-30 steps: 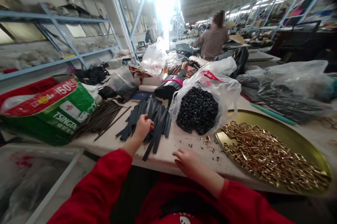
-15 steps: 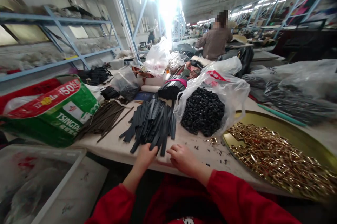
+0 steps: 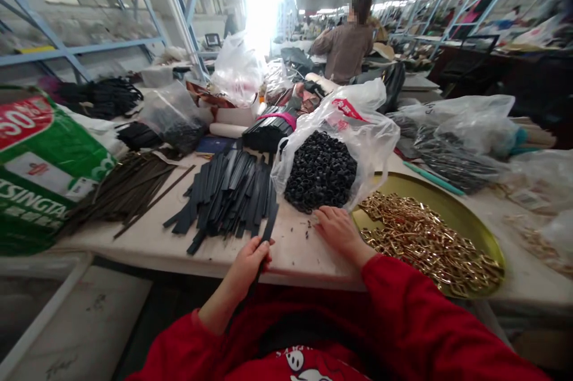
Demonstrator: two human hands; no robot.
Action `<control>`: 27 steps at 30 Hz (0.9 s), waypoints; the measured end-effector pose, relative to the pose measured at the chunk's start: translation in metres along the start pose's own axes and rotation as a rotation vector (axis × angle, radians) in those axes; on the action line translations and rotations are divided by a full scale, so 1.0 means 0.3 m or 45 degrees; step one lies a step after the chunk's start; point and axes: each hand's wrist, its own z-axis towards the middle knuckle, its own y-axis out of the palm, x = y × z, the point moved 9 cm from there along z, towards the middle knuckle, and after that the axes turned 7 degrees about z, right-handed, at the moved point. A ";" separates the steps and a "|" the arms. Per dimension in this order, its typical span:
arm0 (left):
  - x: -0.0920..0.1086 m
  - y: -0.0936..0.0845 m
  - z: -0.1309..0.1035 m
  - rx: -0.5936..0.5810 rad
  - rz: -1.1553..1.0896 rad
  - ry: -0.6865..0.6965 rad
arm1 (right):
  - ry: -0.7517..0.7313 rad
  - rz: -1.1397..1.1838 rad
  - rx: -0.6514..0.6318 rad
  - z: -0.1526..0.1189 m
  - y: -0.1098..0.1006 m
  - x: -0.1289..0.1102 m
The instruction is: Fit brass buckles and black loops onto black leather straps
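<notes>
My left hand [image 3: 251,258] is closed around a black strap [image 3: 270,227], whose lower end hangs past the table edge toward my lap. Just beyond it lies a fanned pile of black straps [image 3: 228,190]. My right hand [image 3: 339,230] rests low over the table, its fingers bent together at the near edge of a clear plastic bag [image 3: 378,130]. Small black loops [image 3: 320,172] fill that bag's open mouth. Whatever those right fingertips pinch, if anything, is hidden. Right of this hand, a gold-coloured tray [image 3: 490,243] holds a heap of shiny gold buckles [image 3: 425,243].
Brown strips [image 3: 129,187] lie at left beside a green and red bag [image 3: 40,172]. A bundle of black straps with a pink band [image 3: 277,118] sits behind the pile. A teal rod [image 3: 432,178] lies beyond the tray. Farther back is a person [image 3: 347,46].
My left hand has drawn a strap off the pile toward me. My right hand has moved right to the bag's edge, where a loose gold buckle lay before. The view has turned right.
</notes>
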 end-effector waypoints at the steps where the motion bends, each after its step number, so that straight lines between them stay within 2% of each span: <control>1: 0.002 0.037 -0.021 -0.096 -0.073 -0.048 | 0.044 0.087 0.062 0.006 -0.026 0.005; 3: 0.011 0.113 -0.063 -0.295 -0.158 -0.119 | 0.190 0.427 0.147 -0.011 -0.067 0.020; 4: 0.015 0.147 -0.080 -0.381 -0.172 -0.143 | 0.288 0.675 0.137 -0.030 -0.068 0.028; 6: 0.014 0.207 -0.107 -0.517 -0.179 -0.182 | 0.484 1.214 0.028 -0.074 -0.037 0.024; 8: 0.001 0.258 -0.124 -0.617 -0.186 -0.237 | 0.657 1.625 -0.072 -0.114 -0.005 0.008; 10: -0.010 0.297 -0.136 -0.680 -0.208 -0.289 | 0.807 1.839 -0.091 -0.142 0.009 0.009; 13: -0.013 0.335 -0.148 -0.714 -0.275 -0.361 | 0.981 2.001 -0.107 -0.169 0.027 0.026; 17: -0.012 0.340 -0.157 -0.741 -0.283 -0.413 | 1.092 2.065 -0.093 -0.184 0.048 0.065; 20: -0.029 0.283 -0.135 -0.693 -0.084 -0.388 | 1.085 1.977 0.094 -0.201 0.020 0.136; 22: -0.032 0.211 -0.093 -0.526 0.003 -0.333 | 1.014 1.793 0.296 -0.224 -0.050 0.185; 24: -0.022 0.138 -0.048 -0.286 -0.110 -0.297 | 0.894 1.519 0.455 -0.253 -0.151 0.196; 26: -0.014 0.107 -0.018 -0.103 -0.381 -0.324 | 0.682 1.192 0.551 -0.271 -0.268 0.141; 27: -0.009 0.117 -0.007 -0.070 -0.528 -0.356 | 0.514 1.026 0.570 -0.272 -0.324 0.082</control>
